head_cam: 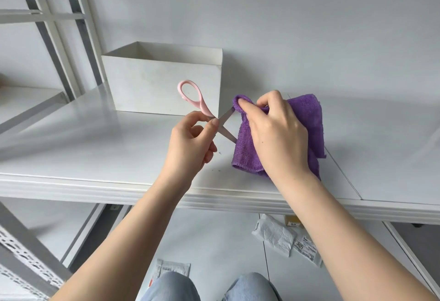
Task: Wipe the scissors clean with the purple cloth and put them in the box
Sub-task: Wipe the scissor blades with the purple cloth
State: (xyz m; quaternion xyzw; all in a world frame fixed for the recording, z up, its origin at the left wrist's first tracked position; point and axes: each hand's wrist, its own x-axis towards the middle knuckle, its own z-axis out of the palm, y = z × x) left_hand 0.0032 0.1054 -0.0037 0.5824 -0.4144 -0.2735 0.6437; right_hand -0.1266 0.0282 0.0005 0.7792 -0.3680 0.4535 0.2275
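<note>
Knees in blue jeans sit right at the bottom of my feed, but the action's up at the scissors. They're held in the air above the white table, blades spread apart, one pink loop sticking up in front of the box. My left hand has its fingers curled around the lower handle, thumb pressed near the pivot. My right hand pinches the purple cloth around one blade, with the rest of the cloth draped down toward the tabletop. I'd guess the scissors are light and rigid, the metal a bit slick and obviously sharp at the edges, so the plastic handle is the place to grab. The cloth is soft and floppy, thick enough to pad the fingers off the edge. The box is open on top, just behind the hands. Some crumpled packets are lying on the floor below.
</note>
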